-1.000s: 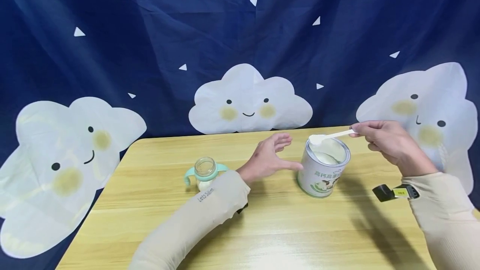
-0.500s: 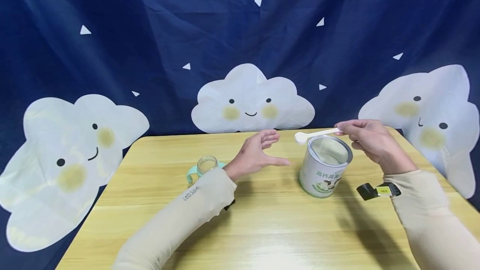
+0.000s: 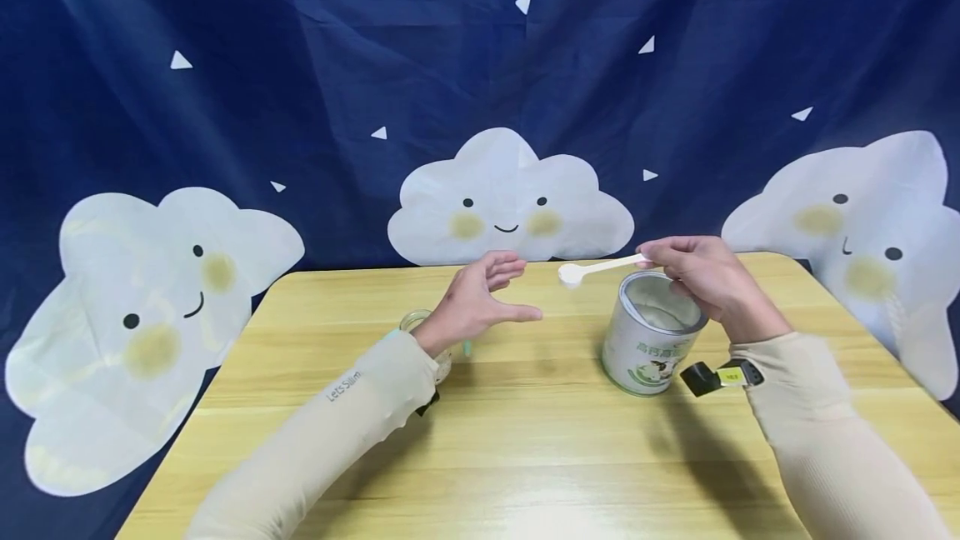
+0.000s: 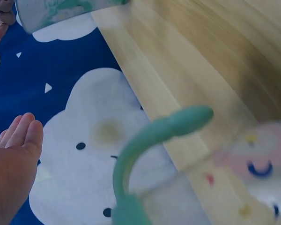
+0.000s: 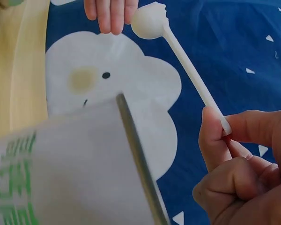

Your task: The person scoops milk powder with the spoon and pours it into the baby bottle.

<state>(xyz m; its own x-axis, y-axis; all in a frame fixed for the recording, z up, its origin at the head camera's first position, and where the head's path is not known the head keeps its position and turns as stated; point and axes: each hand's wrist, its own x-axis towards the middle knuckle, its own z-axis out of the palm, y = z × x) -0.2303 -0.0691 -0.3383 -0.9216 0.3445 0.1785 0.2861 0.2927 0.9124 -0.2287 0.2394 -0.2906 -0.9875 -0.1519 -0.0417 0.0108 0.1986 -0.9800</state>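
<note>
My right hand [image 3: 697, 273] pinches the handle end of a white scoop [image 5: 192, 65] between thumb and fingers. White powder fills the scoop's bowl, which hangs in the air left of the milk powder can [image 3: 652, 340]. That can stands upright without a lid, powder visible inside. My left hand [image 3: 476, 302] is held up with nothing in it, fingers extended and thumb apart. Behind the left wrist stands a baby bottle [image 3: 415, 321], mostly hidden in the head view. Its green handle [image 4: 154, 133] and printed side appear close up in the left wrist view.
Everything stands on a light wooden table [image 3: 525, 440]. Right behind its far edge hangs a dark blue curtain [image 3: 420, 40] with cloud faces and small white triangles.
The right hand has carried the filled scoop leftward, from over the can's mouth to beyond its left side. My left hand has also shifted left, and its forearm covers more of the bottle.
</note>
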